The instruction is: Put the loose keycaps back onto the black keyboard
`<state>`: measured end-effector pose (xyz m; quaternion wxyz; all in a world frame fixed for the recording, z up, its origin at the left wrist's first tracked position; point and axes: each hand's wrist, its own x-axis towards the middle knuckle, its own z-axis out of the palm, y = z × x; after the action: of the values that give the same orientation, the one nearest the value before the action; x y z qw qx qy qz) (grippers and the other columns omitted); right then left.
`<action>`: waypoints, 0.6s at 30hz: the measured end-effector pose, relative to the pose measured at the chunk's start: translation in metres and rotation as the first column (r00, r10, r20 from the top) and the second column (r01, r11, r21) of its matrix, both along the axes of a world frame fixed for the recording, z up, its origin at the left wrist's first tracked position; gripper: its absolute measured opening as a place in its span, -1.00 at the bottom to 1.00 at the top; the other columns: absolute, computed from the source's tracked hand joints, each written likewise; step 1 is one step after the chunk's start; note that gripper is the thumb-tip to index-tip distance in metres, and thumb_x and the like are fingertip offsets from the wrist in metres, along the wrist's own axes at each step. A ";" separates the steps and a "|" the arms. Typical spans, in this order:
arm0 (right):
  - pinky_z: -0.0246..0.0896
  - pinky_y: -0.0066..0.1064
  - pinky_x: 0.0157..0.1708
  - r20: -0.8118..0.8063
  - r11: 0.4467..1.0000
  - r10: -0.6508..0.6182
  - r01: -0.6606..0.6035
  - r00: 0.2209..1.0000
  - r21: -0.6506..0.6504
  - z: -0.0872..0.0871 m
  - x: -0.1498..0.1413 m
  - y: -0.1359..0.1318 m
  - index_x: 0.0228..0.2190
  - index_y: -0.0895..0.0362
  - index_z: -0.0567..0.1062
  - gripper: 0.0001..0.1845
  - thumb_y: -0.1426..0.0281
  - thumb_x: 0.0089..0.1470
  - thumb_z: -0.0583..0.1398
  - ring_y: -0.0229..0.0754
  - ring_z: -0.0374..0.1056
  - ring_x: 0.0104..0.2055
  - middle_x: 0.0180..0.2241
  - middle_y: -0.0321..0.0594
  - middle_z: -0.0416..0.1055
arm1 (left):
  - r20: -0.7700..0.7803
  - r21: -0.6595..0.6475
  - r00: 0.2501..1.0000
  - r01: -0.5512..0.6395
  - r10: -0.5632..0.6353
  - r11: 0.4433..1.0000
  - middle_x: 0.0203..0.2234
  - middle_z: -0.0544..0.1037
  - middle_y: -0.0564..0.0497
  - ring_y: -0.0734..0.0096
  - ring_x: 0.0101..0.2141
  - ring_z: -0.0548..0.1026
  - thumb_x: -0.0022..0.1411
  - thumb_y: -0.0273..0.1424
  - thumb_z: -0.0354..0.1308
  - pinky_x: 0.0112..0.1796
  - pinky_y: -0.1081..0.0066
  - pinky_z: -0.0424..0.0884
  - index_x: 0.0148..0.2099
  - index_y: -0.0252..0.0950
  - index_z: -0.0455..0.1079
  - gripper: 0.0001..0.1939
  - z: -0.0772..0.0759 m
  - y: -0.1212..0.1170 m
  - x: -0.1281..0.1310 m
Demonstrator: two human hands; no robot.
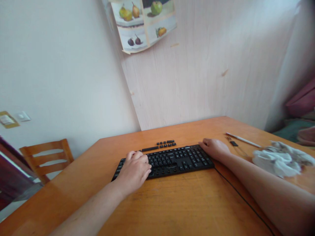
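A black keyboard (169,160) lies on the wooden table, its bottom row partly bare of keycaps. Over its left part is my left hand (136,168), fingers bent down and close together at the keys; whatever sits under the fingertips is hidden. My right hand (214,147) is curled at the far right corner of the keyboard, gripping its edge. Behind the keyboard lie a long black spacebar (150,148) and several loose keycaps (168,145) in short rows.
To the right on the table (177,203) are a crumpled whitish cloth (278,160), a thin white stick (243,140) and a small black item (233,143). A black cable (243,198) runs toward me beneath my right forearm. A wooden chair (49,157) stands left.
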<state>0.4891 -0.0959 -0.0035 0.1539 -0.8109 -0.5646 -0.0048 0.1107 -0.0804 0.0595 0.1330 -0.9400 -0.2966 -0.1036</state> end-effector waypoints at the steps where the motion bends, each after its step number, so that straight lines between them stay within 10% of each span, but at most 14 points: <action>1: 0.02 -0.36 -0.47 -0.003 1.000 0.000 0.000 1.000 -0.001 0.000 0.000 0.000 -0.41 0.07 0.49 -0.47 0.03 0.19 -0.10 -0.04 0.42 -0.29 -0.34 -0.08 0.52 | 0.012 0.000 1.000 -0.011 0.011 1.000 -0.36 0.46 -0.01 0.23 -0.17 0.30 0.26 -0.35 0.10 -0.07 0.09 0.07 -0.33 -0.15 0.53 -0.82 -0.002 0.000 -0.001; 18: 0.05 -0.36 -0.45 -0.034 1.000 0.003 -0.004 0.999 -0.028 0.000 0.003 0.001 -0.41 0.07 0.49 -0.47 0.02 0.19 -0.10 -0.01 0.42 -0.26 -0.32 -0.06 0.52 | 0.022 0.037 0.999 -0.040 0.039 0.999 -0.36 0.46 -0.02 0.22 -0.18 0.30 0.28 -0.38 0.05 -0.05 0.07 0.10 -0.36 -0.17 0.50 -0.79 -0.003 -0.009 0.000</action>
<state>0.4918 -0.0945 -0.0038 0.1522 -0.8119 -0.5634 0.0169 0.1107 -0.0893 0.0568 0.1495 -0.9301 -0.3147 -0.1163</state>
